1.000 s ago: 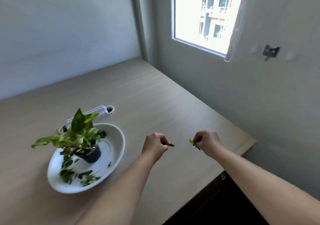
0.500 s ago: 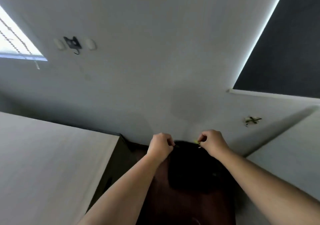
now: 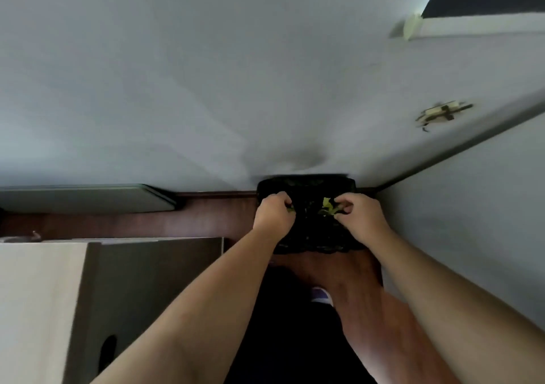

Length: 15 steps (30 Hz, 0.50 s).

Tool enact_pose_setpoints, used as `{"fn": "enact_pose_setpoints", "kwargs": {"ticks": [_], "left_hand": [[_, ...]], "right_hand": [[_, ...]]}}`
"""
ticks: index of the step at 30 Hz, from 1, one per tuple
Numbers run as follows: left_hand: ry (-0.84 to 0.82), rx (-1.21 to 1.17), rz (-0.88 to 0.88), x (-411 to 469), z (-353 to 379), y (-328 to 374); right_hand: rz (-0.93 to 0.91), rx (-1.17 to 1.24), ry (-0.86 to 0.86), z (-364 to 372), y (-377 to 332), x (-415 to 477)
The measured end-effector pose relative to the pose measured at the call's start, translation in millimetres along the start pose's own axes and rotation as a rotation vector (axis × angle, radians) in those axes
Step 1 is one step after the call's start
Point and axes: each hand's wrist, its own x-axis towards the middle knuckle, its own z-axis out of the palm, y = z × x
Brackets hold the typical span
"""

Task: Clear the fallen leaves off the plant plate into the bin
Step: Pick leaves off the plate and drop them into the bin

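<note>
Inside of the bin (image 3: 306, 187) lost in black
The left hand (image 3: 274, 214) hides all but a tip of its leaf (image 3: 291, 209); the leaves (image 3: 328, 206) in the right hand (image 3: 364, 218) are too blurred to count; both cover the bin's side rims

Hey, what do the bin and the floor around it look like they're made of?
Bin: black, probably plastic, seemingly lined with a thin glossy bag; its edge looks crinkled with small highlights. Floor: reddish-brown wood or wood-look laminate, smooth with a faint sheen; blur hides any grain.
</note>
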Motion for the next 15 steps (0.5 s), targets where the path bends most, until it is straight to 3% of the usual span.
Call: {"fn": "enact_pose_setpoints", "kwargs": {"ticks": [5, 9, 15], "left_hand": [[-0.093, 0.138, 0.024, -3, -5, -2], [-0.072, 0.177, 0.013, -23, -33, 5], [0.139, 0.156, 0.021, -86, -101, 20]], "right_hand": [[0.079, 0.028, 0.011, -4, 9, -17], [0.029, 0.01, 0.033, -27, -8, -30], [-0.218, -0.022, 0.09, -59, -94, -47]]}}
